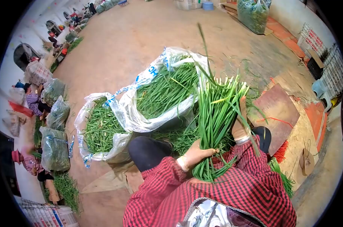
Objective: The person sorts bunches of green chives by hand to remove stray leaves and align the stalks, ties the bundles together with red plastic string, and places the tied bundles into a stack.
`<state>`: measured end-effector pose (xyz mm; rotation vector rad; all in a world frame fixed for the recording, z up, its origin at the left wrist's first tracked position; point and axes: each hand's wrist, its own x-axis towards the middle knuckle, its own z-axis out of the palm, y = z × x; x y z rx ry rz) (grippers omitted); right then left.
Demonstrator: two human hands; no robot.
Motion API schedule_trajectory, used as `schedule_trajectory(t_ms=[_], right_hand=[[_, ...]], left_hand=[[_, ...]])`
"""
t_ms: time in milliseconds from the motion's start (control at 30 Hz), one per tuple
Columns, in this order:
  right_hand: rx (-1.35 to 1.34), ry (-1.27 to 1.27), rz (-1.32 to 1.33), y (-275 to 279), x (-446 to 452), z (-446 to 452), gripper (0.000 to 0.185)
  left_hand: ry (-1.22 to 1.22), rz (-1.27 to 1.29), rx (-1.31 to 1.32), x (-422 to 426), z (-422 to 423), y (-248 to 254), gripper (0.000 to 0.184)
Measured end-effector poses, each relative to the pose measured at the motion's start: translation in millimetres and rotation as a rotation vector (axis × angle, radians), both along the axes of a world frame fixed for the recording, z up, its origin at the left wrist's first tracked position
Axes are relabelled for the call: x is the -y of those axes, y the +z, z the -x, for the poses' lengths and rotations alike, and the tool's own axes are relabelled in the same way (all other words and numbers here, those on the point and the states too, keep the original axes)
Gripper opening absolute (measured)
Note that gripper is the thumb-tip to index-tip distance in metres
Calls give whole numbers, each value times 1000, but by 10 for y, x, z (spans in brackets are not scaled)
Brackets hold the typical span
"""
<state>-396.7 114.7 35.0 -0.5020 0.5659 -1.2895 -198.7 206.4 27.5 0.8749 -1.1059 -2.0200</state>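
A thick bundle of green chives point(217, 117) stands nearly upright in front of my chest, pale cut ends up and leafy tips down in my lap. My left hand point(198, 154) is closed around its lower part, thumb across the front. Against the bundle's right side is my right hand point(239, 123), its fingers partly hidden behind the stems. Just left of the bundle, a large open plastic bag point(150, 123) is full of loose chives point(167, 89). A smaller open bag point(80, 126) beside it also holds cut greens point(103, 128).
Loose greens lie on the floor between my knees. To my right are a brown board point(275, 109) and red string point(280, 152). Filled bags point(55, 149) and seated people point(33, 100) line the left wall. Another full bag point(253, 17) stands at the back right.
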Motion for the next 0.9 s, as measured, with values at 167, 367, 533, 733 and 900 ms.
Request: schedule_trajectory(t_ms=[167,367,533,733,900], right_hand=[[271,52,145,691,188,-63,62],[94,-97,-152,-407,565,-78,26],[-1386,65,696,-753,447,-36,46],[-1216,-203,76,-523,777,201,56],[-1077,-347,-210,-114,905,750,55]], left_hand=[[57,169,316,-117,-429,101,47],[105,305,376,-400,-980,176,72],[149,-27,205,-783,-997,301,76],[208,-237,42,-968,-956,423,76],[286,-383,-154,-960,-1136,406,61]])
